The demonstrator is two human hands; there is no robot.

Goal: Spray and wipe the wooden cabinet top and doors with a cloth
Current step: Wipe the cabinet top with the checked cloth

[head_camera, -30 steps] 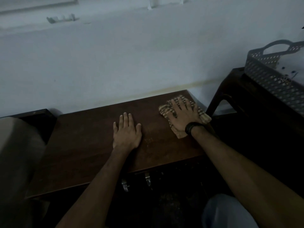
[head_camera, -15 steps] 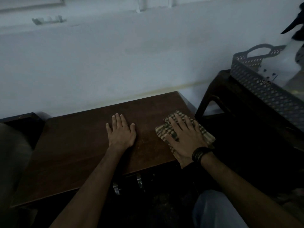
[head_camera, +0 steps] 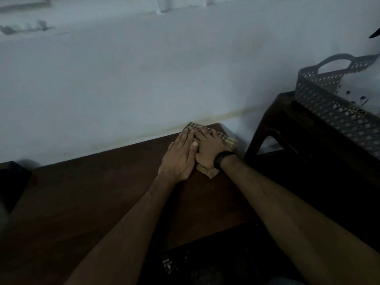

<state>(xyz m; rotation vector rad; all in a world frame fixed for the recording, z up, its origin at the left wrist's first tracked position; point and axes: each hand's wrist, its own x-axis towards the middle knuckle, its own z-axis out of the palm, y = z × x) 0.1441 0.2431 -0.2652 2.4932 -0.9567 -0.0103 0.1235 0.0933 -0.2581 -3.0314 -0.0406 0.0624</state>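
Two hands press flat on the checked cloth (head_camera: 223, 138) at the far right corner of the wooden cabinet top (head_camera: 86, 194); the right hand (head_camera: 209, 149) lies spread on it, the left hand (head_camera: 181, 157) overlapping it, fingers straight, neither grip curled; the step looks like wiping the top. Next comes a stroke back toward the near edge, I judge; wall ahead and the cabinet's edge at right leave little room, with a dark stool (head_camera: 298, 140) carrying a perforated basket (head_camera: 329, 103) just beyond; open wood lies leftward.

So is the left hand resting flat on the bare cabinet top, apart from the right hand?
No, the left hand lies against the right hand, which presses the checked cloth at the cabinet top's far right corner.
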